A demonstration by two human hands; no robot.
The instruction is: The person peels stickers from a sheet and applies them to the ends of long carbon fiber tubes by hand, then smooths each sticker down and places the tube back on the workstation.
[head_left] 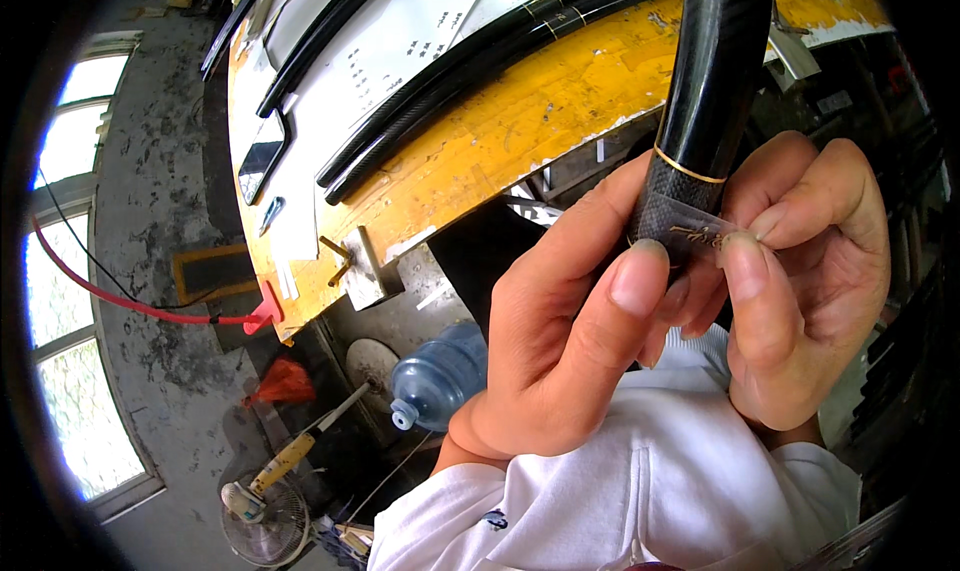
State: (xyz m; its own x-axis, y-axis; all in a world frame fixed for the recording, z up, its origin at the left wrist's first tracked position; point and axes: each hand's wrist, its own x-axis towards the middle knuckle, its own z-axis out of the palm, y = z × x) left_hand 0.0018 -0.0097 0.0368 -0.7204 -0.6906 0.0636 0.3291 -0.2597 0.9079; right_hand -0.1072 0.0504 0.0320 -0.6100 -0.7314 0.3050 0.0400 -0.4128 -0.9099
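Note:
A glossy black carbon-weave tube [715,81] comes down from the upper right, its near end at my hands. Close to that end a thin gold ring [690,167] circles it. My left hand [560,321] is closed around the tube's end, its thumb near the edge of a clear film [688,225]. Gold lettering shows on this film, which lies over the tube's woven surface. Thumb and forefinger of my right hand [815,261] pinch the film's right edge. Whether the whole film touches the tube is hidden by my fingers.
Several black tubes [450,83] lie along the yellow workbench [540,121], partly on white paper [360,86]. A phone-like dark object [264,159] and a metal block [362,271] sit near its left end. Below are a water jug [440,373] and a fan [265,521]; a red hose [130,293] hangs left.

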